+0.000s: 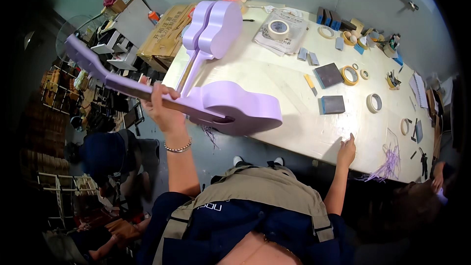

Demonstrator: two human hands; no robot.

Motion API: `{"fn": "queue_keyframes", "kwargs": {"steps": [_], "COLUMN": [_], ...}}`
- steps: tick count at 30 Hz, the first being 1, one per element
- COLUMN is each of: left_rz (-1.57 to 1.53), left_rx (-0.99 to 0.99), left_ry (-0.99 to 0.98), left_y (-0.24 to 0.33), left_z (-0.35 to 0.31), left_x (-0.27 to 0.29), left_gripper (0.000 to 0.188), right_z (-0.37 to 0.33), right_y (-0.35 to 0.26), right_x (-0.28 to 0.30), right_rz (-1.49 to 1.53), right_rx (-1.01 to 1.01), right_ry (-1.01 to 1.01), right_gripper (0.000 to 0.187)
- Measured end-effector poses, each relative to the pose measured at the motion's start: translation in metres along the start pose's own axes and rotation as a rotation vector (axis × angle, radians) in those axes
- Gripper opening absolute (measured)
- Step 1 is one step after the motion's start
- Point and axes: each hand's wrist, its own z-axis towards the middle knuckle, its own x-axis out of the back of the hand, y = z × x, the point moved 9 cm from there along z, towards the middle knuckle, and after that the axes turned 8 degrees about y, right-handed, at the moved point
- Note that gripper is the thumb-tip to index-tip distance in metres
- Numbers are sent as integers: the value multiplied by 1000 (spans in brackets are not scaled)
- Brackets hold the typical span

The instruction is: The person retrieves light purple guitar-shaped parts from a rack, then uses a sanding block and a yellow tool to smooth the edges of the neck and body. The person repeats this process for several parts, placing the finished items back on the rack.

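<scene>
Here we are at the near edge of the white table (304,137), and our left hand (164,110) is wrapped tight around the neck of a purple guitar (245,108). Its body sits at the left part of that edge, resting there or just above it, we cannot tell which, while the headstock (87,60) points out past the table's left edge.

Our right hand (347,151) is at the near edge, further right, fingers loosely curled, half open, with nothing in them that we can see; whether it touches the tabletop is unclear.

And how far along are we? The purple coat looks complete on the sides in view, we judge, and the fretboard shows brown along the neck. No strings show, so fitting those seems to be left. Near the far left corner, two more guitars (225,32) lie side by side in the same purple.

Over at the near right corner there's a tangle of purple strips (387,163), perhaps peeled-off masking. Dark blocks (333,104) and a yellow-handled cutter (310,84) lie mid-table, untouched by either hand.
</scene>
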Motion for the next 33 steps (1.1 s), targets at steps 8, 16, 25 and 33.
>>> {"fn": "queue_keyframes", "kwargs": {"steps": [8,16,25,33], "left_rz": [-68,-8,-456,-620], "left_rx": [-198,636,1248,975], "left_ry": [196,554,617,639], "left_y": [-17,-106,-193,-300], "left_z": [22,-8,-98,-44], "left_x": [44,180,202,104], "left_gripper": [18,36,52,51], "right_z": [17,24,23,44], "right_y": [10,19,23,8], "right_x": [-10,-11,-11,3], "right_rz": [-46,75,53,-4], "right_rx": [22,36,114,114], "right_ry": [43,118,142,330], "right_gripper": [52,42,39,45]}}
